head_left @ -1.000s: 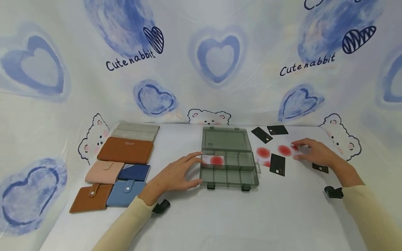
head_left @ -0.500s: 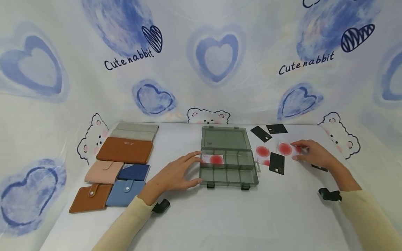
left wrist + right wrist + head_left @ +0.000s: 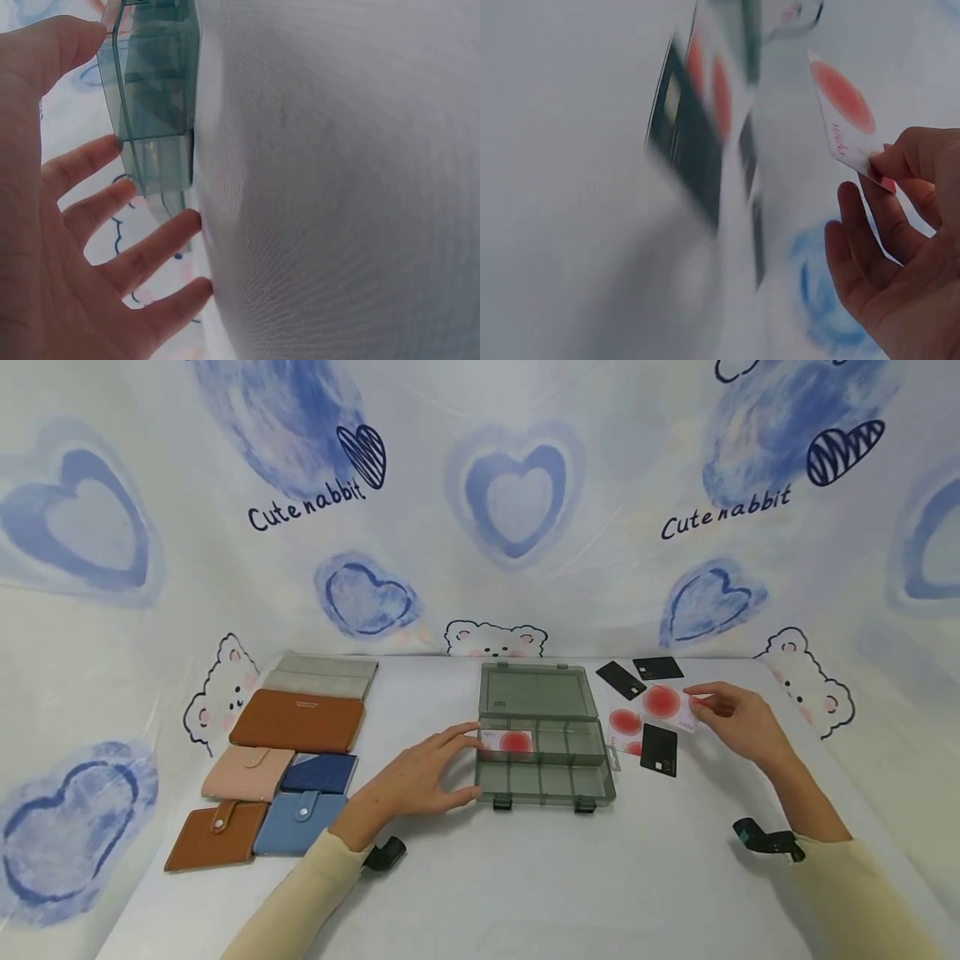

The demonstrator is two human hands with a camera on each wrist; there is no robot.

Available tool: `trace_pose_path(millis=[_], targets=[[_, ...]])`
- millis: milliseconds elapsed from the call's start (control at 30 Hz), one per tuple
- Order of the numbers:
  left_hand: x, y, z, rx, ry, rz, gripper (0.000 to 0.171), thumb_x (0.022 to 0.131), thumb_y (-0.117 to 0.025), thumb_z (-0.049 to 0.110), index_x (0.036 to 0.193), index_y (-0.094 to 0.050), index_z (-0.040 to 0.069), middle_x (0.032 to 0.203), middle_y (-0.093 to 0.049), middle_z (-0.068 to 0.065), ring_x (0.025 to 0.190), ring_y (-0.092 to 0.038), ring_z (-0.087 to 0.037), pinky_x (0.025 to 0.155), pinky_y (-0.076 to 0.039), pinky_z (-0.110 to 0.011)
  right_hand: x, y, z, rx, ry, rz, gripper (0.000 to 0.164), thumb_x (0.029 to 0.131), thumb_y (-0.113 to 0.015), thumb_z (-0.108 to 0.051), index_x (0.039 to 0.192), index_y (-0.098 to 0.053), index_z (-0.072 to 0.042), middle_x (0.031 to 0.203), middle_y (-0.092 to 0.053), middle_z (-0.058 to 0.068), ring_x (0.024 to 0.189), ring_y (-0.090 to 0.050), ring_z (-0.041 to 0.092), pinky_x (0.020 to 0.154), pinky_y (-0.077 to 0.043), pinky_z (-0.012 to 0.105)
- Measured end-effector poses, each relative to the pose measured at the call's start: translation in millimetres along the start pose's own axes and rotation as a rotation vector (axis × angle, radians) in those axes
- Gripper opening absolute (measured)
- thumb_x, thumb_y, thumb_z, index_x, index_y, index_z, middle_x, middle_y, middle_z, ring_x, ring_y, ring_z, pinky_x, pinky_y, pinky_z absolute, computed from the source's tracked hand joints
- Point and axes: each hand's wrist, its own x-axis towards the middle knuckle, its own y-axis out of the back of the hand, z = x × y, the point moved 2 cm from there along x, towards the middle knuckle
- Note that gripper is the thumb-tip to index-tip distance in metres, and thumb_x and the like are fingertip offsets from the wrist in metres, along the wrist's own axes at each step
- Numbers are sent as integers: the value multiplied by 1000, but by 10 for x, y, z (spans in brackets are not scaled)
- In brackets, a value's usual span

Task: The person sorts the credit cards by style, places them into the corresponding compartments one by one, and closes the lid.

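Note:
My right hand pinches a white card with red circles between thumb and fingertips; the right wrist view shows the card lifted off the table. With fingers spread, my left hand touches the left side of a green clear plastic compartment box. Its lid is folded back. In the left wrist view the thumb and a fingertip meet the rim of the box. Another red-circle card lies in the back left compartments. Right of the box, a red-circle card is partly under a black card.
Two more black cards lie at the back right. On the left are a brown long wallet, a grey wallet, a pink wallet, a navy card holder, a blue wallet and a small brown wallet.
My right hand has taken hold of the red-circle card and raised it, shifting it slightly left. A black card seen earlier near the right wrist is now hidden. My left hand stays put.

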Motion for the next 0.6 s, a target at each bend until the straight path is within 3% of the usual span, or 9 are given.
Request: trace_pose_path(millis=[200,300,467,600], targets=[[-6,-4,-14,-7,8,-4,64,92,-59,66,142,-53,27,164,-29,6,143,-41,-19,103,-47,-50,-35,-263,-608,131,75,3,29,102,-62,-25,128,-67,-11,108,-70,18,104,-66,39,76,-42,4],[-10,-4,-18,-8,17,-10,64,92,-58,67,143,-52,29,165,-28,7,144,-40,-18,103,-47,-49,-10,-467,-861,177,128,-11,26,101,-64,-21,125,-69,-12,103,-71,14,98,-68,33,78,-45,6],[-8,10,-15,-12,12,-10,64,91,-59,67,143,-52,29,164,-29,7,143,-40,-18,103,-47,-49,8,-811,-1200,224,181,-65,22,98,-68,-16,120,-70,-13,101,-73,10,94,-71,27,81,-57,27],[8,3,-15,-19,-2,6,64,91,-62,64,143,-52,28,164,-31,6,142,-41,-17,102,-48,-49,-18,-1036,-1391,234,216,-107,22,97,-69,-13,119,-70,-13,100,-74,9,93,-71,27,82,-59,44]])
